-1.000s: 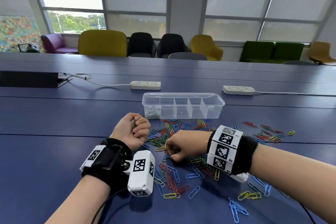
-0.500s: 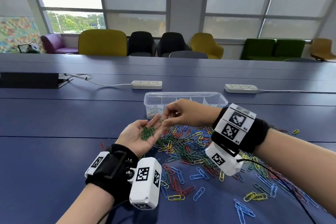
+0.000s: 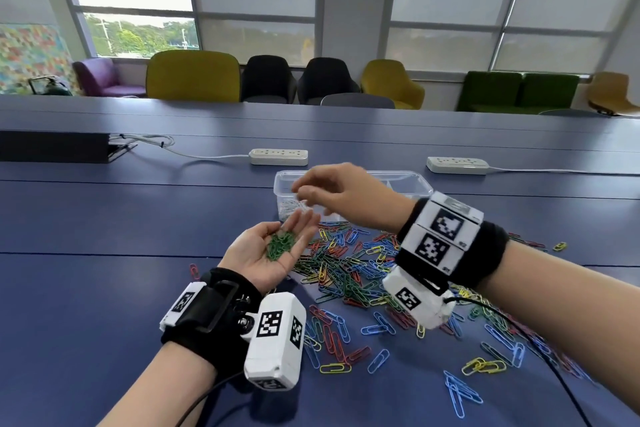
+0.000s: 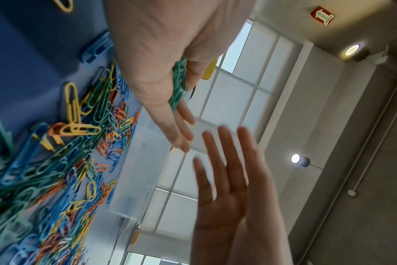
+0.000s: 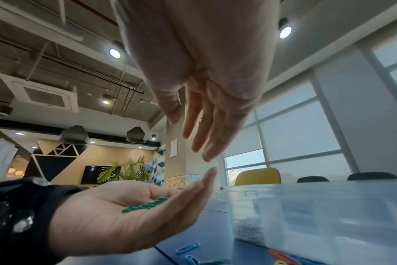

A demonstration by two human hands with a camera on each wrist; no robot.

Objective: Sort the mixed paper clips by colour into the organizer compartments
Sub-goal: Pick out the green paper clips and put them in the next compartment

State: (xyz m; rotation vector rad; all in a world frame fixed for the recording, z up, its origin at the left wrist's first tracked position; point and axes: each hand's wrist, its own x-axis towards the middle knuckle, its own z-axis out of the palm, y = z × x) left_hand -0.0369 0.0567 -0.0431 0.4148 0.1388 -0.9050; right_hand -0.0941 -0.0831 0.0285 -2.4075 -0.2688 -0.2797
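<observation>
Green clips gathered in our palm, not yet in the box.

From the head view, our left hand (image 3: 273, 255) lies open, palm up, cradling green clips (image 3: 280, 246); our right hand (image 3: 341, 196) hovers empty with relaxed fingers before the clear box (image 3: 420, 184), whose leftmost compartment holds white clips (image 3: 291, 208). The left wrist view shows the mixed pile (image 4: 57, 161) on the bench (image 4: 34, 44). The right wrist view confirms both hands open. Next, we judge, tip the greens into a free compartment.
</observation>
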